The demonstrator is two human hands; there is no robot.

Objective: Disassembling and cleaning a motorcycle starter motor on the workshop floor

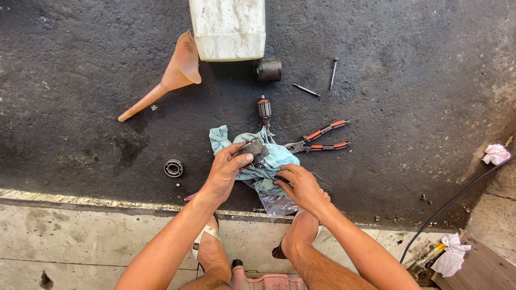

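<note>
Greasy metal part (252, 149) sits pinched in the left hand (226, 173) over a teal rag (266, 166) on the oily floor (80, 80); right hand (301, 187) clutches the rag. Wiping looks underway; armature (264, 110) and pliers (320, 139) lie untouched.

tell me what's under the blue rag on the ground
A clear plastic bag sticks out from under the rag, below the right hand. The rest beneath is covered. The left hand holds a dark metal part on top.
</note>
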